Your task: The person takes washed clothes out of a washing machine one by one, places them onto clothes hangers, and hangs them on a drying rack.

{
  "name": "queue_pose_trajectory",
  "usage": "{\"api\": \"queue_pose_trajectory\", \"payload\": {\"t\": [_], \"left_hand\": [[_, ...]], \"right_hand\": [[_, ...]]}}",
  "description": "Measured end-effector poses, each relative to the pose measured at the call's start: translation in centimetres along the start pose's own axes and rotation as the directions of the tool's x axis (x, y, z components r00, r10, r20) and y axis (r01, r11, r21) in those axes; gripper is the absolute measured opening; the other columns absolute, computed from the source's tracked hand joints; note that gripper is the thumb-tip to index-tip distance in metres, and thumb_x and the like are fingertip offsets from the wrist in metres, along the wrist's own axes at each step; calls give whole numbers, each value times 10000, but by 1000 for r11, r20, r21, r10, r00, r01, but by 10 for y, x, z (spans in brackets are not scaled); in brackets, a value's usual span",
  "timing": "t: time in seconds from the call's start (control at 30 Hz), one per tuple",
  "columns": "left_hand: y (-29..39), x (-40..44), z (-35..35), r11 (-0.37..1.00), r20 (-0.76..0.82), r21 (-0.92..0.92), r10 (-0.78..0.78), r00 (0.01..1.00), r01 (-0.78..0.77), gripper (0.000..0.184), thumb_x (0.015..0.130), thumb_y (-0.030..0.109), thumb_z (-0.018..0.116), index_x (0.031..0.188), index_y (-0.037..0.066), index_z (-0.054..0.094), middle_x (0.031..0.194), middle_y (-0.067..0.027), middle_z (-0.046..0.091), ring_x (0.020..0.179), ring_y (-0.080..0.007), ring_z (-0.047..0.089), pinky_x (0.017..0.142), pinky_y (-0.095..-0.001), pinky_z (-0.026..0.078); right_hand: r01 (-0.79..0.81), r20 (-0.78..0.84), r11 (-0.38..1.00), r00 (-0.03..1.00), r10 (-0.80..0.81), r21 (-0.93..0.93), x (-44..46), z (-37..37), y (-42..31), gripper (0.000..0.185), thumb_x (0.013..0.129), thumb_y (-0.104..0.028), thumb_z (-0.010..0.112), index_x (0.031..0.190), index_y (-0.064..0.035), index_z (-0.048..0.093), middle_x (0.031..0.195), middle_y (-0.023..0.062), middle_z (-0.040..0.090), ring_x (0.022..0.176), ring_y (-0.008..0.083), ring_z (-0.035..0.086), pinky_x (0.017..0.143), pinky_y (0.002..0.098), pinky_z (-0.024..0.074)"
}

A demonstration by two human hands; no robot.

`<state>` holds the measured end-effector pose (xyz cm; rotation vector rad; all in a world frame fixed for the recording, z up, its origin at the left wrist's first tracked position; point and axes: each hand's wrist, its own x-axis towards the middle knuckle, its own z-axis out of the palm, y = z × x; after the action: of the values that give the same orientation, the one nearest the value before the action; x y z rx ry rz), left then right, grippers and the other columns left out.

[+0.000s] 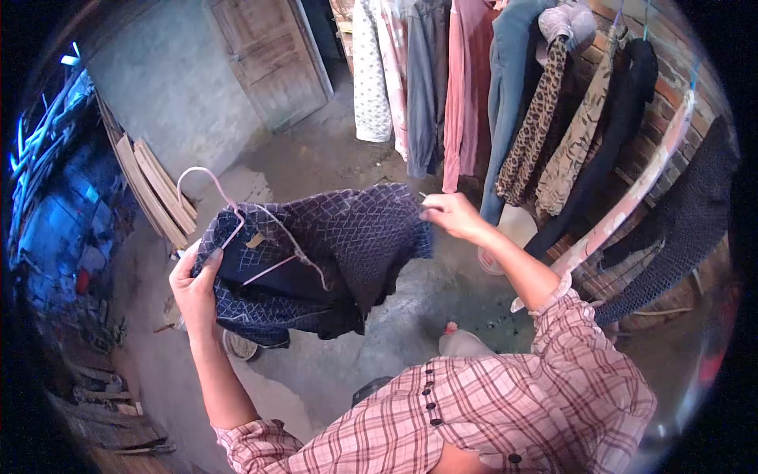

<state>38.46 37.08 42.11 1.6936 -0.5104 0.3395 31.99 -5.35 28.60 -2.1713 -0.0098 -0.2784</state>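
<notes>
A dark navy pair of shorts or trousers (359, 237) with a light diamond-check pattern is stretched sideways between my hands. My left hand (193, 286) is closed on its waistband at the left, with the thumb on top. A pale pink clothes hanger (237, 220) sits inside the waist opening, its hook sticking up above the cloth. A cord (294, 241) hangs loose across the opening, and a small tan label shows inside. At the other end my right hand (452, 215) pinches the edge of the cloth, fingertips partly hidden.
Several hung garments, among them leopard-print trousers (533, 118), line the brick wall at the right. A dark knitted garment (679, 229) hangs nearer. Wooden planks (150, 186) lean at the left, and a wooden door (268, 59) stands at the back. A bowl (239, 344) is on the floor.
</notes>
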Motion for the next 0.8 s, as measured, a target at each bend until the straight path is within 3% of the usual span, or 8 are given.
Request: {"api": "queue_pose_trajectory", "payload": {"t": [0.2, 0.27, 0.33, 0.4, 0.53, 0.6, 0.73, 0.8], "left_hand": [[-41, 34, 1, 988, -23, -88, -126, 992, 124, 233, 797, -6, 644, 1029, -17, 663, 933, -28, 664, 835, -100, 597, 792, -237, 455], [-51, 49, 14, 968, -82, -200, -171, 982, 151, 246, 789, -10, 649, 1036, -21, 657, 933, -35, 666, 840, -107, 603, 799, -245, 460], [-47, 66, 34, 974, -72, -185, -149, 986, 134, 263, 782, -11, 656, 1044, -24, 652, 936, -41, 667, 844, -112, 607, 804, -248, 461], [-45, 87, 52, 980, -72, -164, -125, 990, 112, 273, 775, -13, 661, 1047, -27, 650, 939, -45, 668, 849, -115, 608, 809, -251, 462], [-47, 129, 84, 980, -31, -178, -91, 995, 84, 275, 759, -27, 662, 1033, -31, 654, 936, -48, 666, 861, -120, 605, 813, -253, 460], [-41, 147, 108, 984, -3, -160, -84, 996, 83, 267, 753, -34, 663, 1020, -31, 660, 933, -48, 666, 861, -121, 604, 814, -252, 459], [-30, 180, 158, 996, 149, -94, 9, 989, 6, 225, 748, -33, 682, 972, -7, 681, 912, -22, 669, 846, -103, 599, 808, -241, 462], [-33, 199, 171, 997, 256, -48, 71, 964, -61, 234, 758, -28, 681, 991, 0, 677, 925, -25, 669, 860, -103, 593, 819, -246, 460]], "right_hand": [[259, -495, 929, 790, -362, -265, 14, -76, -16, 151, 789, -117, 653, 754, 16, 589, 703, 76, 536, 711, 191, 547, 658, 321, 433], [461, -138, 838, 847, -514, -290, 30, -86, 1, 195, 794, -134, 659, 739, 20, 552, 674, 73, 492, 676, 198, 518, 639, 330, 422], [181, 231, 980, 960, -157, -86, 35, -97, -2, 241, 799, -222, 671, 762, 1, 587, 722, 99, 561, 698, 254, 546, 650, 361, 432], [415, 216, 899, 899, -381, -142, 56, -121, -4, 269, 795, -244, 692, 771, 1, 583, 744, 100, 582, 692, 216, 571, 651, 345, 451], [139, -34, 986, 990, -136, 88, 88, -153, -31, 463, 746, -168, 737, 1135, -1, 551, 928, 109, 632, 899, 189, 619, 822, 317, 483], [384, -217, 907, 883, -416, -174, 106, -155, -63, 480, 751, -174, 731, 1161, -7, 546, 983, 130, 620, 930, 215, 611, 852, 323, 472], [488, 109, 807, 870, -481, -333, 140, -139, -111, 503, 733, -196, 739, 1167, -20, 556, 1055, 141, 608, 991, 275, 604, 849, 329, 463], [462, 268, 820, 882, -387, -336, 163, -132, -97, 365, 849, -288, 648, 1071, -11, 562, 751, 151, 610, 659, 287, 590, 656, 386, 469]]}}
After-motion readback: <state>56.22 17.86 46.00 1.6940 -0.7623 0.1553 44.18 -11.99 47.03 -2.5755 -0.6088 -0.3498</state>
